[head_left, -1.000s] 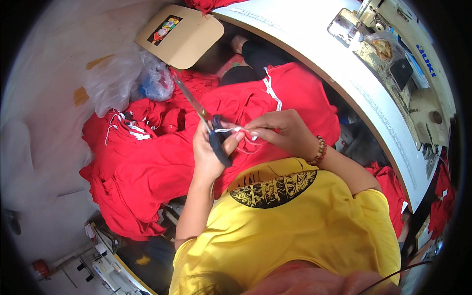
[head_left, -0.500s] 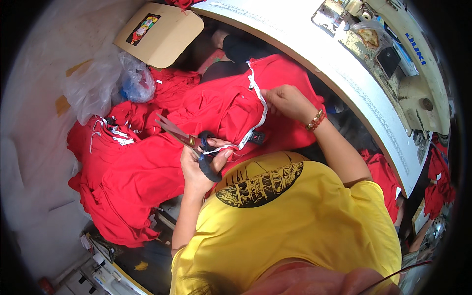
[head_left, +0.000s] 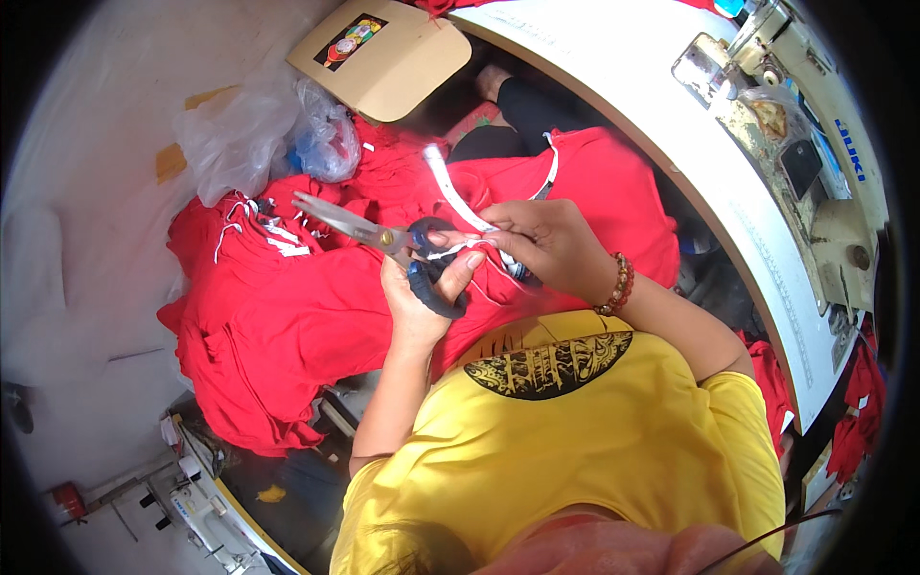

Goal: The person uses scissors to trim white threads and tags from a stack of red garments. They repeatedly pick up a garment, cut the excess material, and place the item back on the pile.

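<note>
My left hand (head_left: 417, 299) is closed on a pair of scissors (head_left: 356, 227) with dark wrapped handles. The blades point to the far left, held nearly together. Its thumb and finger also pinch the end of a narrow white tape at the edge of a red garment (head_left: 287, 311). Close beside it, my right hand (head_left: 554, 244) is closed, pinching the white tape (head_left: 450, 187) and the garment edge; its fingertips are partly hidden. A loose length of tape rises from between the hands, bright in the sunlight. The red cloth spreads across my lap and to the left.
A long white table (head_left: 661, 144) curves along the right, bearing a sewing machine (head_left: 843, 230) and a phone (head_left: 799, 168). Far left are clear plastic bags (head_left: 235, 139) and a cardboard piece (head_left: 383, 57). Another sewing machine (head_left: 206, 522) stands at lower left.
My right hand has come left and down, beside my left hand, and now pinches the tape there. A tape length now sticks up. The whole view has shifted slightly.
</note>
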Demonstrator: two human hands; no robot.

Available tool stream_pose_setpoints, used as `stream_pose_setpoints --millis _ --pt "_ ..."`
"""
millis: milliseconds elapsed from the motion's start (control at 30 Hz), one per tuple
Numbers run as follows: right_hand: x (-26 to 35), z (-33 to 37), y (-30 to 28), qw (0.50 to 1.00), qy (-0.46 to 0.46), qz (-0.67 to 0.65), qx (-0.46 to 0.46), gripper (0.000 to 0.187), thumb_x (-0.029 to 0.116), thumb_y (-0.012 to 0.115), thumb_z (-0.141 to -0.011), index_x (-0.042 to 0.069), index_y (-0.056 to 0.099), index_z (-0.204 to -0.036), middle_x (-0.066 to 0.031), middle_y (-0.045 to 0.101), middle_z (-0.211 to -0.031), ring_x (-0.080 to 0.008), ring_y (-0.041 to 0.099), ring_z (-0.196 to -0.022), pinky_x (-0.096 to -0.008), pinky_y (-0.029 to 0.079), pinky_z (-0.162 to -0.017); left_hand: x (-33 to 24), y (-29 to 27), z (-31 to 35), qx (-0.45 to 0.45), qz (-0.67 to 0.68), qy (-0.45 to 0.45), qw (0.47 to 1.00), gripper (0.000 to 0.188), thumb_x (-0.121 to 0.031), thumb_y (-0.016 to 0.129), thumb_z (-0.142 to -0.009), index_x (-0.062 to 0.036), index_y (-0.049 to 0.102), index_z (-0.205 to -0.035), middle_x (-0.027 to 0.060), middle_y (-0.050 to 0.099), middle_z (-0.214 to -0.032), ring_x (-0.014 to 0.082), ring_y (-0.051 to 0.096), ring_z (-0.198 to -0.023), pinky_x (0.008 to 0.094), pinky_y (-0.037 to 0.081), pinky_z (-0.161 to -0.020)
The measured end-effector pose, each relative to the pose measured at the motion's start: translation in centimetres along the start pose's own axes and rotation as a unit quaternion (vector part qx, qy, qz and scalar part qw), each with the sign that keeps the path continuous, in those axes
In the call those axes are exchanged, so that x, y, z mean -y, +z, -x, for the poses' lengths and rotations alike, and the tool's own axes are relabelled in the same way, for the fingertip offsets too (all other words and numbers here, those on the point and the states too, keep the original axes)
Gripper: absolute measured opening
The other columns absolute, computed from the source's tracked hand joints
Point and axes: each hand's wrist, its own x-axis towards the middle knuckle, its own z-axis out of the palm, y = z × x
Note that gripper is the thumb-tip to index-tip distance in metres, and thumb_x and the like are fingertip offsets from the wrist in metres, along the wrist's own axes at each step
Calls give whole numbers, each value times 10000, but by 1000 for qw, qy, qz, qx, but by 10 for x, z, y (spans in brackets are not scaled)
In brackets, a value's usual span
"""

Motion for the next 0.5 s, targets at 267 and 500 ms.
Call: stream_pose_setpoints --millis 267,500 --pt "0 1 4 987 -113 89 67 186 86 554 -829 7 622 -983 -140 635 -863 -295 620 -818 -373 499 -695 13 -11 5 -32 -33 23 999 343 20 754 -705 -26 495 -926 34 572 -819 96 546 -739 232 446 -669" --pt "4 1 6 988 -101 96 71 177 99 558 -822 24 609 -974 -118 614 -816 -298 608 -778 -379 492 -668 13 -13 6 -37 -56 41 997 390 34 765 -690 -42 455 -913 35 559 -838 108 553 -747 244 458 -693"
